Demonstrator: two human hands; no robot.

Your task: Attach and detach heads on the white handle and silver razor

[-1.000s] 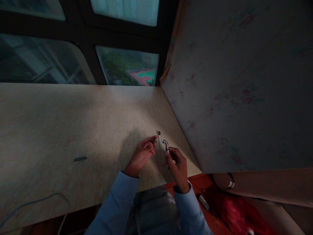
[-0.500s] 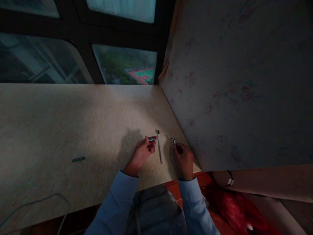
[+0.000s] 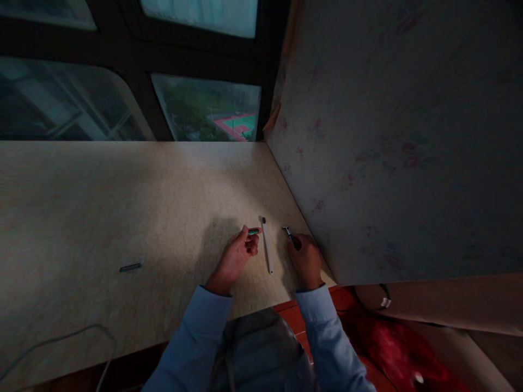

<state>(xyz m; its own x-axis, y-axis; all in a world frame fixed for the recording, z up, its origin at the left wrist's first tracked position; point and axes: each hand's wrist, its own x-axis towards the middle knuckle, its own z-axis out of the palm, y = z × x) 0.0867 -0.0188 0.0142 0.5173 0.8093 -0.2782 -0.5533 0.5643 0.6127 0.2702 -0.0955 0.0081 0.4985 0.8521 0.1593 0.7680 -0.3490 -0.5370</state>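
My left hand (image 3: pixel 235 257) is closed on a small green and red stick-like piece (image 3: pixel 254 231), held just above the pale tabletop (image 3: pixel 122 207). My right hand (image 3: pixel 305 260) rests at the table's right end, fingers closed on the handle of a small metal razor (image 3: pixel 288 232) whose head lies on the surface. Between the two hands lies a thin white stick with a dark tip (image 3: pixel 266 247), touched by neither hand.
A small dark flat piece (image 3: pixel 130 267) lies alone at the left. A grey cable (image 3: pixel 61 340) loops over the near left edge. A floral wall panel (image 3: pixel 388 141) bounds the table on the right; windows (image 3: pixel 204 106) stand behind. Red cloth (image 3: pixel 392 354) lies below right.
My right hand has carried the razor to the right and lowered it onto the table. The white stick now lies uncovered between the hands. My left hand has barely moved.
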